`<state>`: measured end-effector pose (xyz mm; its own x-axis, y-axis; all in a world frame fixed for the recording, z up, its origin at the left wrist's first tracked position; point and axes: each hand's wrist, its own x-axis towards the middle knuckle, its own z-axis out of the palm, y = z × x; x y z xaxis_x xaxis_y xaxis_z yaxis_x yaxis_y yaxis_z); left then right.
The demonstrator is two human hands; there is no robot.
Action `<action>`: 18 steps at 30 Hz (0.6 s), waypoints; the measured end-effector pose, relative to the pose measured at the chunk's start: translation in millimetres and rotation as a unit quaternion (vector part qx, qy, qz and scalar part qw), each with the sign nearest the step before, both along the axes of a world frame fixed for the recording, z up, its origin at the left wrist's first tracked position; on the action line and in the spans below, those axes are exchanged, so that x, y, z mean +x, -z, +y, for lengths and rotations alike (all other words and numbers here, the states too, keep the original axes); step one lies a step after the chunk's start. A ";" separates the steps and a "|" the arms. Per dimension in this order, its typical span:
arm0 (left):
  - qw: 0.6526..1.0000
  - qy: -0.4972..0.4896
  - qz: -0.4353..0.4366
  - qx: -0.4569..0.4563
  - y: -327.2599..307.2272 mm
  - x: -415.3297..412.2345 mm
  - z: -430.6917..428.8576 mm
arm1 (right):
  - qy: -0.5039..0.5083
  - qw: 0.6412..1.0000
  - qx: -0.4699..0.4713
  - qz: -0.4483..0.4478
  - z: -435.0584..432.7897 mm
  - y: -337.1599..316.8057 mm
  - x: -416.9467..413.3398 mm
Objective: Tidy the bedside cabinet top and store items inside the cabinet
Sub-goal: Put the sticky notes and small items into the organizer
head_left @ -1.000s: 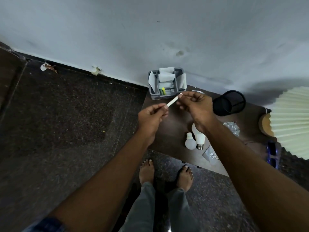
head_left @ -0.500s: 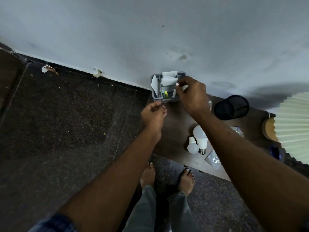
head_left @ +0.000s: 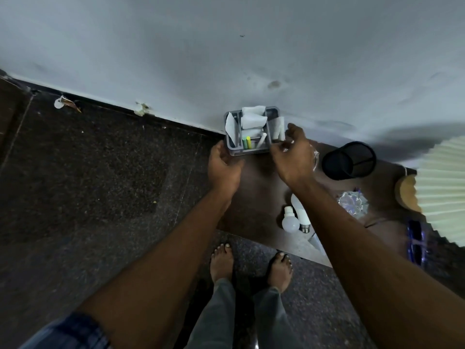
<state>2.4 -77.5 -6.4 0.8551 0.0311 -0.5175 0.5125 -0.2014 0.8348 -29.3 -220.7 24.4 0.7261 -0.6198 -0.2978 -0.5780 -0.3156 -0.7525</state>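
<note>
A grey compartment organiser (head_left: 273, 112) stands at the back left corner of the dark cabinet top (head_left: 261, 197), against the wall. It holds white paper pieces, a yellow-green marker (head_left: 247, 142) and a white stick (head_left: 262, 140) leaning in a front slot. My left hand (head_left: 224, 170) sits at the organiser's front left corner, fingers curled toward it; a grip cannot be made out. My right hand (head_left: 292, 153) hovers at the organiser's right front corner, thumb raised and fingers spread, holding nothing. Two white bulbs (head_left: 295, 217) lie near the front edge.
A black mesh cup (head_left: 348, 161) stands right of my right hand. Crumpled clear wrap (head_left: 352, 202), a pleated lampshade (head_left: 442, 195) over a round wooden base (head_left: 407, 195) and a blue object (head_left: 415, 240) fill the right side. My feet (head_left: 250, 263) stand on the dark floor.
My right hand carried the white stick to the organiser, set it in a front slot and let go. My left hand released the stick and moved up to the organiser's left corner.
</note>
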 end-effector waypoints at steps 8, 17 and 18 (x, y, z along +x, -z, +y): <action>0.999 0.051 -0.007 0.011 3.6 8.8 -0.1 | 0.043 0.998 0.048 -0.017 13.6 11.0 -2.6; 0.998 0.063 -0.016 0.021 -3.2 11.5 3.3 | 0.065 0.995 0.069 -0.012 27.6 19.3 -23.5; 0.997 0.065 -0.016 0.024 -3.4 11.5 3.6 | 0.068 0.995 0.069 -0.007 28.0 18.9 -24.4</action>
<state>13.9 -73.9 -3.1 0.8696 -0.0566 -0.4905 0.4529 -0.3043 0.8380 -53.7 -192.6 5.6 0.6431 -0.6665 -0.3772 -0.5980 -0.1293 -0.7910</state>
